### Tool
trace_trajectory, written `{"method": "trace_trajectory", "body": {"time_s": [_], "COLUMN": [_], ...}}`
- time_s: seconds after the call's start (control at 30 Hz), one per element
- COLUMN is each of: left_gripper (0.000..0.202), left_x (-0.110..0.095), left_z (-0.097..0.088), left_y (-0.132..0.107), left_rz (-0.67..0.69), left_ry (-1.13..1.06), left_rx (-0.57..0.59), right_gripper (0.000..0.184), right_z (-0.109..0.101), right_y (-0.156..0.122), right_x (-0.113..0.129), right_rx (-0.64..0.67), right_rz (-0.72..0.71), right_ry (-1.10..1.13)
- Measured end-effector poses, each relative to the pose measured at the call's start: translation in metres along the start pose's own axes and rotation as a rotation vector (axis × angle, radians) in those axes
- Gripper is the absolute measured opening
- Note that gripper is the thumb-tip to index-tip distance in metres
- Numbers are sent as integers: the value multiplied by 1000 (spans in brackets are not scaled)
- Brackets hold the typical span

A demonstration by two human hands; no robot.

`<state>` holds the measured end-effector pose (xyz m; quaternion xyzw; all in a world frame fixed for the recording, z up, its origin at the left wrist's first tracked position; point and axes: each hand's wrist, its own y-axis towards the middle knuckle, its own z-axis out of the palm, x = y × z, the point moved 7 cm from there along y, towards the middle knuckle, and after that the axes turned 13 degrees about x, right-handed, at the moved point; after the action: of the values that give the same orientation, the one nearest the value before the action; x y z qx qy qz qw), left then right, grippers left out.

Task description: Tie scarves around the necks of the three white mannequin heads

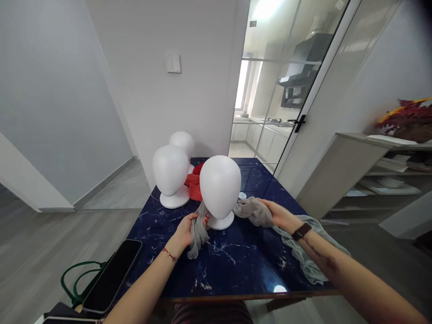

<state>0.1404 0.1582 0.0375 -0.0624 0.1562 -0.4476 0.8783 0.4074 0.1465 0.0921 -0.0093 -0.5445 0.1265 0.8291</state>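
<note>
While the grey scarf is gripped by left hand and right hand beside the nearest head, tension should be balanced.

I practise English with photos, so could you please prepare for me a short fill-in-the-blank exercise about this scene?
1. On the dark blue table stand ____ white mannequin heads.
2. The gathered cloth in the left hand is ____ in colour.
3. The crumpled cloth lying between the leftmost head and the nearest head is ____.
4. The dark wristband is on the ____ wrist.

Missing words: three; gray; red; right.
</note>
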Motion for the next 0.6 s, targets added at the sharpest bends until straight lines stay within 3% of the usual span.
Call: {"method": "trace_trajectory", "body": {"time_s": [0.1, 0.27, 0.47, 0.6], "left_gripper": [28, 27, 21, 15], "left_x": [26, 43, 46, 50], "left_z": [-5, -12, -23, -27], "left_y": [7, 21, 33, 32], "left_rz": [-101, -189, -81, -26], "left_ry": [48, 134, 223, 282], "left_rx": [37, 55, -18, -49], "right_gripper": [19, 17, 28, 36], "right_z": [17, 52, 130, 165], "right_y": [-25, -38, -61, -79], "right_x": [-50, -68, -122, -150], "right_rx": [47, 17, 240, 241], "right_rz": [229, 31, 177, 97], "right_ry": [203, 329, 351, 221]}}
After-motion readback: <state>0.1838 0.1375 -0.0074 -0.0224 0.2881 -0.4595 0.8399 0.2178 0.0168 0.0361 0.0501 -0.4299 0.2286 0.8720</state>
